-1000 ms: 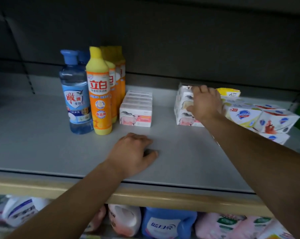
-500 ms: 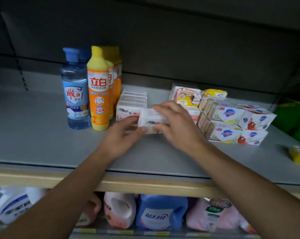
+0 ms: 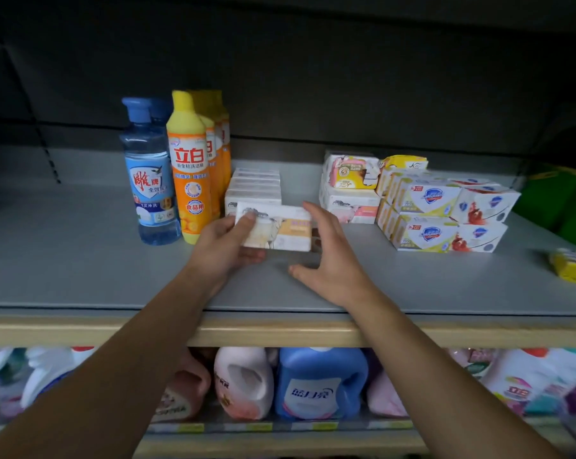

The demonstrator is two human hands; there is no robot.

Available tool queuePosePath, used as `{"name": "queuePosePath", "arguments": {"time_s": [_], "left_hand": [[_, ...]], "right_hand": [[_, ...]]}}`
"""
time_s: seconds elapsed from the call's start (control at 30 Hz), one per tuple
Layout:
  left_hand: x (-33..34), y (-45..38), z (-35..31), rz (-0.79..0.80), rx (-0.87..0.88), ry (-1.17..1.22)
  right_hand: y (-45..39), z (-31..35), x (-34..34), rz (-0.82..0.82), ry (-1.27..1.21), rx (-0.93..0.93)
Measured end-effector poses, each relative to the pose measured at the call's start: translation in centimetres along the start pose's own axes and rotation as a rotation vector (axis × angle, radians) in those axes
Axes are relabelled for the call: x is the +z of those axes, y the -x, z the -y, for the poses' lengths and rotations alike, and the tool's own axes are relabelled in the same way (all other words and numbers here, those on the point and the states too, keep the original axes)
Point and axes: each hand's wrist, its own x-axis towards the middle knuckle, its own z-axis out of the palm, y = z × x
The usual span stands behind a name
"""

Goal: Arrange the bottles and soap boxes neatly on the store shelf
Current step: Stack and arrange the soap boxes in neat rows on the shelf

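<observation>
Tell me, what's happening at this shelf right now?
A person is tidying a store shelf. Their left hand holds a white soap box just above the shelf, in front of a row of matching boxes beside the orange bottles and blue bottles. The right hand is open at the box's right end. More soap boxes sit stacked to the right, and one yellow pack lies apart at the far right.

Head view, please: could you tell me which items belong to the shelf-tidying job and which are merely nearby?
Job:
- soap box in left hand, right hand beside it
- row of soap boxes
- blue bottle
- orange bottles
- stacked soap boxes

Nearby:
- detergent jugs below
- yellow pack
</observation>
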Motion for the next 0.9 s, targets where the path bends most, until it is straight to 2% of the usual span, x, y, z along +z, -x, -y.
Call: {"name": "queuePosePath", "arguments": {"time_s": [0.17, 0.3, 0.43, 0.53, 0.63, 0.8, 0.9], "left_hand": [[-0.03, -0.13, 0.28, 0.008, 0.007, -0.021], [-0.18, -0.13, 0.15, 0.020, 0.037, -0.006], [-0.17, -0.06, 0.53, 0.050, 0.076, -0.236], [-0.23, 0.09, 0.51, 0.009, 0.100, -0.423], [-0.31, 0.08, 0.51, -0.002, 0.104, -0.439], [-0.18, 0.14, 0.51, 0.068, 0.103, -0.312], [-0.16, 0.30, 0.53, 0.047, 0.126, -0.364]], "right_hand": [[-0.04, -0.41, -0.47, 0.008, -0.151, 0.062], [-0.03, -0.58, -0.61, -0.044, -0.302, 0.213], [-0.56, -0.65, -0.89, -0.136, -0.365, 0.419], [-0.73, -0.94, -0.92, -0.137, -0.370, 0.481], [-0.77, -1.00, -0.93, -0.125, -0.368, 0.491], [-0.54, -1.00, -0.86, -0.141, -0.612, 0.430], [-0.26, -1.07, -0.78, -0.141, -0.537, 0.349]]}}
